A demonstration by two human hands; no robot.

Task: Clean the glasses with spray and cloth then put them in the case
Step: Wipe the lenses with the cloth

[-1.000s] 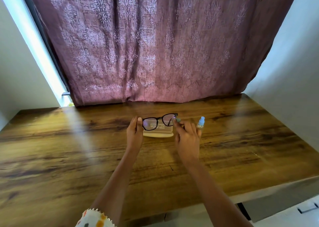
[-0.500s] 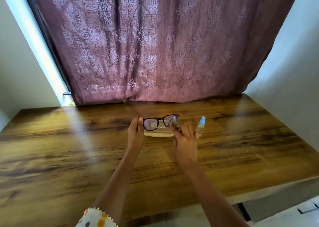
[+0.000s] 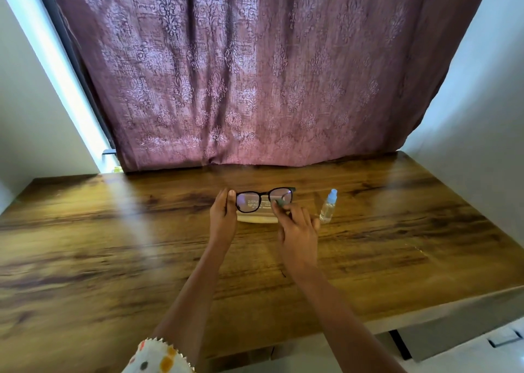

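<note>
Glasses (image 3: 265,193): held up just above the pale case (image 3: 256,219) lying on the surface (image 3: 113,245).
Left hand (image 3: 222,219): grip pinching the frame's 9 o'clock end.
Right hand (image 3: 297,230): grip pinching a small cloth (image 3: 280,202) against the 3 o'clock lens.
Spray bottle (image 3: 328,209): standing at 3 o'clock of the case, near the right hand.

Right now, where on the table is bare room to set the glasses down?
Bare wood left of the left hand to the table edge; also right of the bottle. Crowded mid-table: case, glasses, right hand with cloth, bottle close together.
</note>
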